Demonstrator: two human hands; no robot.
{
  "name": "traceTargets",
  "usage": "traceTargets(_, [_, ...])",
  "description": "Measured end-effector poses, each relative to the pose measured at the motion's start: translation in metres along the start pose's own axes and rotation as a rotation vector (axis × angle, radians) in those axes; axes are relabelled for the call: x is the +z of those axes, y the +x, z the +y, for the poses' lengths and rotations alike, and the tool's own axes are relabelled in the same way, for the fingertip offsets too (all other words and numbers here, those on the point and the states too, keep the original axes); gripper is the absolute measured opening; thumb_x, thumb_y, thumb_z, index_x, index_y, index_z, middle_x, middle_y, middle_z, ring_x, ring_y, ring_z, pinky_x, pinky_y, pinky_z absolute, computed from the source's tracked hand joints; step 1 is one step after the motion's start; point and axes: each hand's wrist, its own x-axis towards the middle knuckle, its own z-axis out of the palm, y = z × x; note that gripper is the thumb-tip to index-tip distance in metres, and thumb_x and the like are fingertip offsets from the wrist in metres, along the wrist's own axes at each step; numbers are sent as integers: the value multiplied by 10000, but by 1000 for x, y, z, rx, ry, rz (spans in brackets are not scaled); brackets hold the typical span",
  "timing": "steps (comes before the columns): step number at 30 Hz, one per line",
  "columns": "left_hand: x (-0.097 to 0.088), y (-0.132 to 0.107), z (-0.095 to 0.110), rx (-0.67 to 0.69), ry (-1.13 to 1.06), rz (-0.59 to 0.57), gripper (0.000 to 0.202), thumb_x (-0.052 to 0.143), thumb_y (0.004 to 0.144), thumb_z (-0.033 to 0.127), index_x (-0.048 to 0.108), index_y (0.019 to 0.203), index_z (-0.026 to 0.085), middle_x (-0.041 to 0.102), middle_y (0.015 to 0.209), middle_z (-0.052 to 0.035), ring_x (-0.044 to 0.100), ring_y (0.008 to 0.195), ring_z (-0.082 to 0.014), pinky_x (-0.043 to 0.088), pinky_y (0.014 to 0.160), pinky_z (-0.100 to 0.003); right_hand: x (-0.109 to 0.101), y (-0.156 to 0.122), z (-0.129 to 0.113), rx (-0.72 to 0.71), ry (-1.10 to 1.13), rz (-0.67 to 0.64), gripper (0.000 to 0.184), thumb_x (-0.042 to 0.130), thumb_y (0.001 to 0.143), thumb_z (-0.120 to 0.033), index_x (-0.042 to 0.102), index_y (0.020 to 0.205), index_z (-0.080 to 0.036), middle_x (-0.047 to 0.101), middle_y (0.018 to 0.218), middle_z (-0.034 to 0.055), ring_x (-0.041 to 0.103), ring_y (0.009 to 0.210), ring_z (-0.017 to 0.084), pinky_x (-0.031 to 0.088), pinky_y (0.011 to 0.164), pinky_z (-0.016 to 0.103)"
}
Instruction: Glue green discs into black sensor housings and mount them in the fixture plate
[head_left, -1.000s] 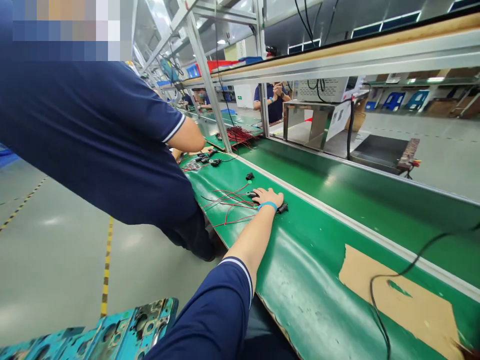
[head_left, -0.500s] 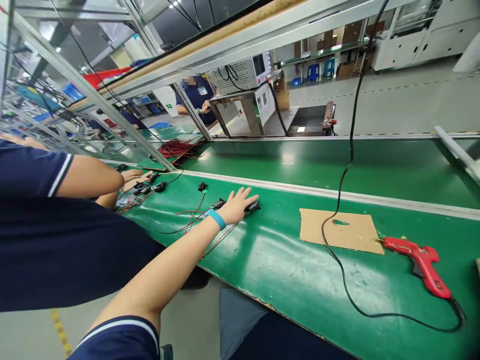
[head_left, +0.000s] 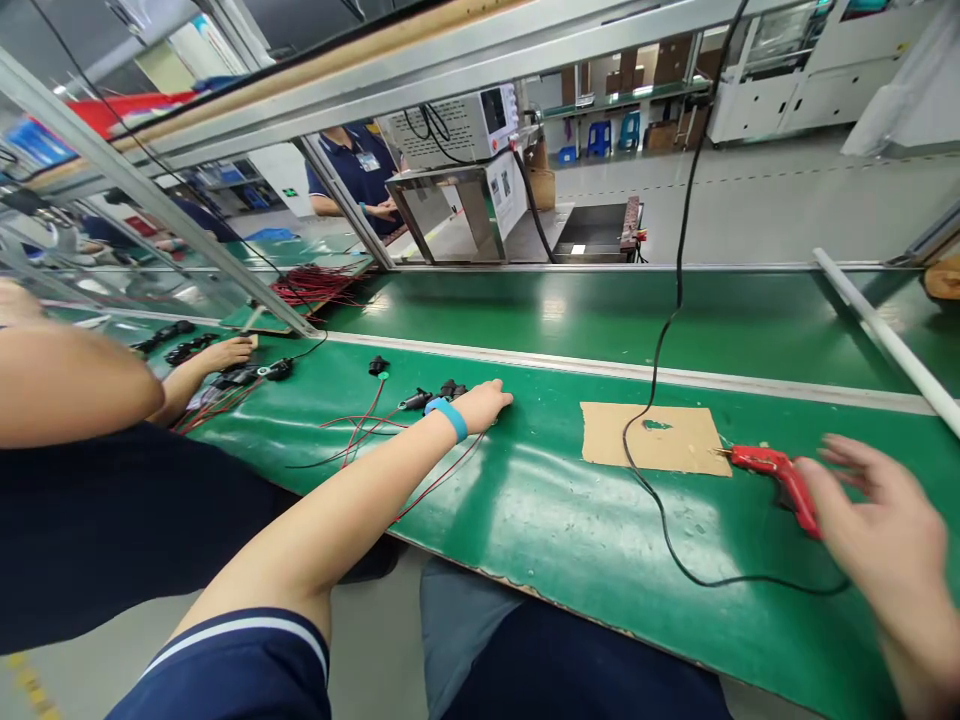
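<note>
Newly in view since the earlier frame, the right hand (head_left: 885, 520), fingers spread, is at the handle of a red pistol-shaped glue gun (head_left: 761, 460). Black plastic connectors (head_left: 417, 399) lie just left of the left hand (head_left: 481, 406), whose grip cannot be told.

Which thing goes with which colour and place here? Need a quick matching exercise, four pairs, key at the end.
Things:
1. Glue gun
2. Cord
3. Wristband
4. Cardboard

Colours and places:
A. Blue, around the wrist of the left hand
B. Tan, flat on the green bench, with a hole in it
C. Red, at the cardboard's right edge
D. Black, hanging from above and crossing the cardboard

Pairs: 1-C, 2-D, 3-A, 4-B
</note>
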Motion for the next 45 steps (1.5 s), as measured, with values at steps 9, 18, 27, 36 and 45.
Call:
traceTargets(9, [-29, -24, 40, -8, -493, 216, 444, 711, 684, 183, 671, 1127, 166, 641, 1070, -89, 632, 949, -243, 524, 940, -415, 112, -83, -162, 298, 987, -1020, 491, 809, 746, -354, 616, 1166, -187, 654, 1313, 159, 629, 1218, 259, 494, 1061, 446])
traceTargets(18, [2, -93, 66, -216, -1125, 286, 515, 800, 684, 385, 607, 1097, 147, 683, 1049, -97, 668, 916, -214, 556, 829, -361, 113, -96, -229, 191, 669, -1287, 226, 585, 932, -146, 509, 1145, -144, 660, 661, -41, 671, 551, 133, 523, 568, 242])
traceTargets(27, [53, -126, 101, -297, -1653, 126, 532, 810, 742, 512, 646, 1086, 141, 642, 898, -45, 608, 738, -140, 461, 635, -244, 83, -68, -228, -546, 0, -1099, 59, 632, 884, -144, 656, 831, -151, 684, 794, 69, 636, 762, 197, 360, 623, 266])
traceTargets(36, [61, -147, 128, -96, -1727, -124, 387, 834, 748, 358, 648, 1022, 157, 602, 802, 10, 525, 690, -105, 411, 631, -224, 48, -67, -229, -1076, -278, -1213, 136, 577, 937, -142, 713, 937, -135, 629, 841, 78, 499, 598, 138, 235, 520, 279])
traceTargets(45, [70, -160, 138, 52, -1748, -187, 375, 694, 877, 436, 676, 1137, 165, 686, 1037, -100, 643, 910, -214, 526, 819, -336, 47, -73, -195, -1097, 156, -1126, 194, 514, 996, -161, 684, 903, -153, 653, 890, 103, 596, 830, 212, 457, 712, 312])
